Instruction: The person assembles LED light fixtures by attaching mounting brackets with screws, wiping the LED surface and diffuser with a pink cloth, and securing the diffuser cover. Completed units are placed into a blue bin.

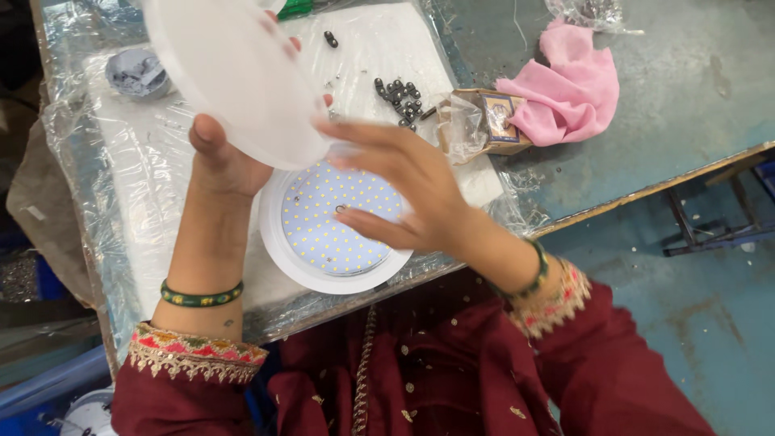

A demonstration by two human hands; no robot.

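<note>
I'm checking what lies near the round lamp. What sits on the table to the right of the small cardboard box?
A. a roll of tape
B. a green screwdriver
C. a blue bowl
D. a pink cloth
D: a crumpled pink cloth lies right beside the small cardboard box on the grey table.

Pink cloth (567, 81), small carton (492, 119), dark screws (400, 98) nearby.
</note>
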